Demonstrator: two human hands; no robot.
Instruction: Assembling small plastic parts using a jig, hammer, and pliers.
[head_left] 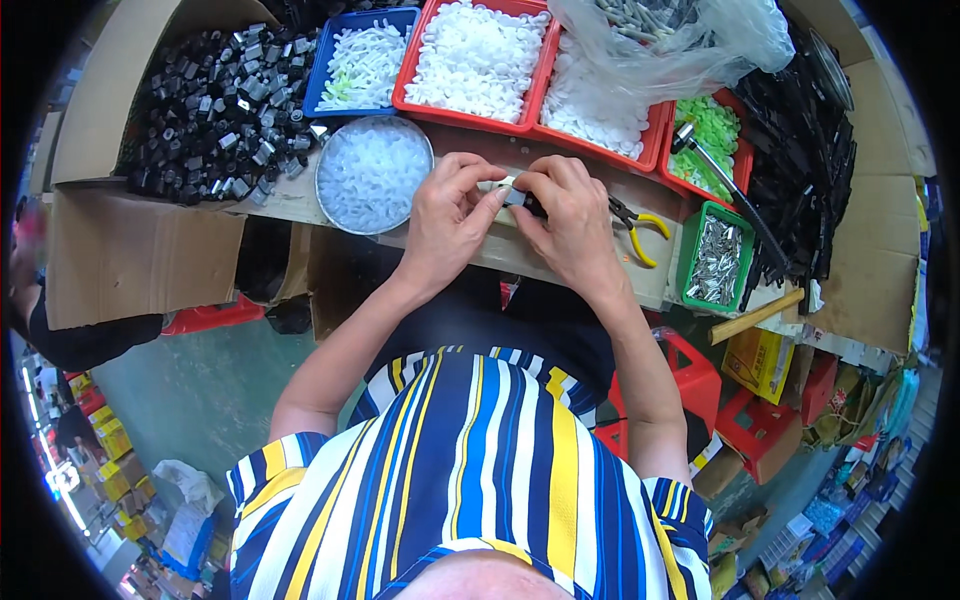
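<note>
Over the near edge of the workbench (pixel 480 245), both hands meet at fingertip height. My left hand (pixel 447 218) pinches a small pale plastic piece (pixel 503 184) between thumb and fingers. My right hand (pixel 572 215) is closed on a small black part with a shiny grey end (pixel 516 197), which touches or nearly touches the pale piece. Fingers partly hide both pieces, so their exact kind is unclear. Just right of my right hand lie pliers (pixel 650 238) with yellow handles. To the left of my left hand stands a round metal bowl (pixel 428 190) full of translucent plastic bits.
Behind stand a blue tray (pixel 313 85) of white sticks and red trays (pixel 540 100) of white pieces. A cardboard box (pixel 85 120) at left holds black parts. At right are a hammer (pixel 715 165), a green tray (pixel 690 262) of metal pieces, and long black parts (pixel 805 160).
</note>
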